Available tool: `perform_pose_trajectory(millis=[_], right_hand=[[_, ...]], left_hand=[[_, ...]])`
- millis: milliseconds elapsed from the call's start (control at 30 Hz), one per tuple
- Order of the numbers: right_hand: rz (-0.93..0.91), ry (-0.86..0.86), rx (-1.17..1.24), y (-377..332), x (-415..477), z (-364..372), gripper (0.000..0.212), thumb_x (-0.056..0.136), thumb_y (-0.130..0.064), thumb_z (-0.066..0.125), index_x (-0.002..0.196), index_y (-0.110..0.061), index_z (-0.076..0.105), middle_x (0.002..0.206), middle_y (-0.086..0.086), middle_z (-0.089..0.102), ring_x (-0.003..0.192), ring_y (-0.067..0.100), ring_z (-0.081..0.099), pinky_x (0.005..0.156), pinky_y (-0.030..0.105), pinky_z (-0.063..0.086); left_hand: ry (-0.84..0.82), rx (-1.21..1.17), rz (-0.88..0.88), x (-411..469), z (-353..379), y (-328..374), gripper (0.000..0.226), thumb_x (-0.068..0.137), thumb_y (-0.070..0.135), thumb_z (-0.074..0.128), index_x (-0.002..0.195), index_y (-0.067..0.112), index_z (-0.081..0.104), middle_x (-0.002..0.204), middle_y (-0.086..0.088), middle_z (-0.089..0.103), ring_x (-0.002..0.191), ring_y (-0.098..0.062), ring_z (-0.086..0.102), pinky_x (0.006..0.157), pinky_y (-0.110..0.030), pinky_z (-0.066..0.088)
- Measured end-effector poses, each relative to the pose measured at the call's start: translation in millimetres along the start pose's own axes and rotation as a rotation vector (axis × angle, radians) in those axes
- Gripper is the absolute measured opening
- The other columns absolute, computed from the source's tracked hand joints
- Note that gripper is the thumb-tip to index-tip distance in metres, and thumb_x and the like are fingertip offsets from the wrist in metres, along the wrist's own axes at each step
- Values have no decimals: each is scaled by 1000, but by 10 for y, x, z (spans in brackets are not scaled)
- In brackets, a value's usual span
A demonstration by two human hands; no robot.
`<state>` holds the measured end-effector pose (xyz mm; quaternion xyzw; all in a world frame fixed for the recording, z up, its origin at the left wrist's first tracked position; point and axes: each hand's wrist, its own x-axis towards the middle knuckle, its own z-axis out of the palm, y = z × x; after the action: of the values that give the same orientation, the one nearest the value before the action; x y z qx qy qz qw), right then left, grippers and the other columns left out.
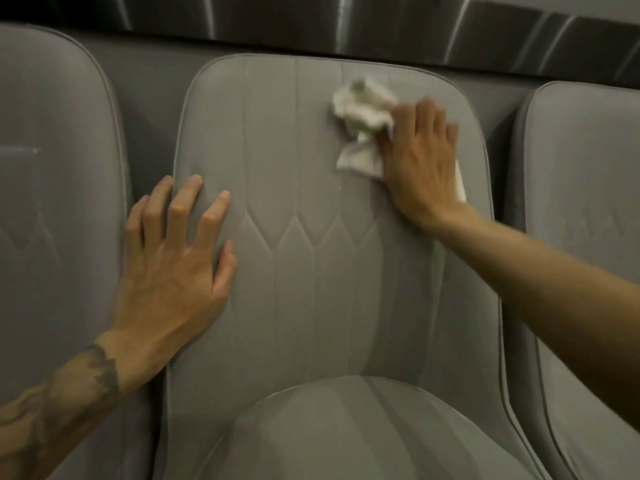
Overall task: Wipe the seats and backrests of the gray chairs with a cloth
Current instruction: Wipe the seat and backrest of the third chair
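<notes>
starting left of the middle backrest, a neighbouring chair crowds close. our left hand lies spread flat on the backrest's left edge, holding nothing. upper right, our right hand presses the crumpled cloth with flat fingers; we judge it light, limp, best pinned under the palm. another chair crowds right.

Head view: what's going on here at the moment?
A person is wiping the backrest of the middle gray chair. The right hand presses a crumpled white cloth against the backrest's upper right part. The left hand, fingers spread, rests on the backrest's left edge. The seat below has no hand on it.
</notes>
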<state>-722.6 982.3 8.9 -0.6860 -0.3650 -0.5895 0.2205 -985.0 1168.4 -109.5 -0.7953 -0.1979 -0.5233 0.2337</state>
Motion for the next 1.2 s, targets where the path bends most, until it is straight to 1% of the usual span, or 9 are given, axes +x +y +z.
perform_pose_trajectory(millis=[133, 267, 333, 567, 733, 800, 933, 1033, 1200], right_hand=[[212, 50, 15, -161, 187, 110, 32, 103, -35, 41, 118, -10, 55, 116, 16, 55, 101, 35, 53, 82, 44, 38], [-148, -78, 23, -246, -681, -15, 23, 102, -31, 51, 114, -11, 52, 101, 15, 53, 88, 35, 52, 77, 46, 40], [-225, -122, 52, -153, -701, -34, 20, 102, -29, 52, 115, -13, 50, 101, 13, 51, 87, 34, 50, 77, 45, 39], [226, 83, 50, -245, 226, 152, 35, 103, -38, 42, 115, -9, 57, 113, 17, 57, 98, 37, 55, 80, 46, 39], [-55, -59, 29, -317, -676, 9, 25, 103, -30, 50, 113, -9, 56, 102, 16, 54, 90, 36, 53, 78, 46, 40], [-112, -76, 55, -231, -617, -10, 23, 103, -29, 50, 113, -10, 56, 101, 16, 53, 89, 35, 52, 77, 46, 39], [83, 25, 34, -178, 30, 84, 33, 104, -36, 42, 117, -9, 56, 111, 18, 55, 95, 36, 53, 80, 45, 39], [167, 38, 34, -289, -111, 97, 32, 103, -34, 45, 115, -7, 57, 110, 19, 56, 94, 37, 54, 79, 47, 41], [-196, -110, 53, -291, -894, -23, 22, 102, -31, 51, 110, -11, 55, 99, 16, 53, 87, 36, 53, 76, 45, 37]], left_hand=[[3, 1, -4, -11, 8, -1, 59, 100, 40, 41, 155, 18, 38, 160, -17, 31, 149, -43, 28, 121, -58, 23], [5, -6, -5, -4, 3, 5, 59, 100, 39, 42, 155, 18, 38, 160, -17, 31, 149, -43, 28, 121, -58, 24], [6, -9, -6, -14, 6, 1, 59, 100, 40, 42, 155, 19, 38, 160, -16, 31, 149, -42, 27, 122, -56, 22], [17, 3, -2, -19, 62, -19, 60, 100, 41, 40, 156, 20, 37, 161, -15, 29, 150, -41, 26, 122, -57, 23], [5, 3, 0, -14, 63, -39, 60, 100, 41, 40, 156, 20, 36, 161, -15, 28, 151, -41, 26, 122, -57, 22], [-8, -3, -3, -17, 56, -32, 61, 100, 41, 40, 157, 20, 36, 161, -16, 28, 151, -42, 25, 122, -58, 22], [-3, -4, 4, -10, 54, -28, 60, 100, 40, 41, 156, 19, 37, 161, -17, 30, 150, -43, 27, 122, -58, 23], [3, -5, 0, -14, 38, -19, 59, 101, 39, 41, 156, 18, 37, 160, -17, 30, 150, -43, 28, 122, -58, 23], [0, -12, 2, -12, 16, -15, 58, 101, 39, 41, 156, 18, 38, 160, -18, 31, 149, -43, 28, 122, -57, 24]])
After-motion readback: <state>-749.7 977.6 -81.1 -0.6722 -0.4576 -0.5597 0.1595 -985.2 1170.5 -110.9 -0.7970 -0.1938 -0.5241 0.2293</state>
